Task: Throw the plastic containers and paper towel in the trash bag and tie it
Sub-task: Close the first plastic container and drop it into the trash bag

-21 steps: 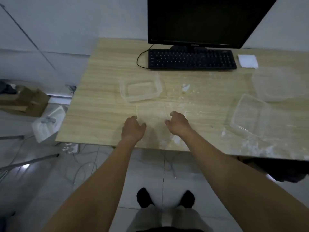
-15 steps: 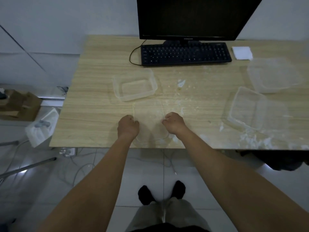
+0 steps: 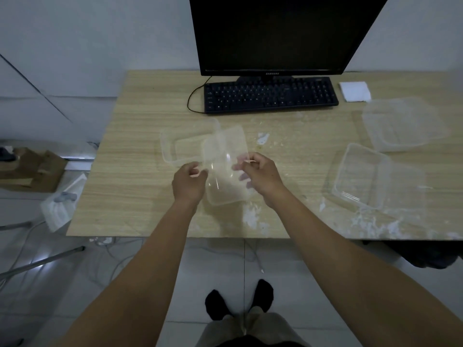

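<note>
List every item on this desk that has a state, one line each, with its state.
Clear lid: lifted and tilted, gripped at its sides by left hand and right hand.
Clear container: open, upright on the desk, behind the lid.
Container at far right: open, empty.
Container at near right: on the desk, orientation unclear.
Paper towel: folded, flat beside the keyboard.
Monitor: screen dark.
</note>
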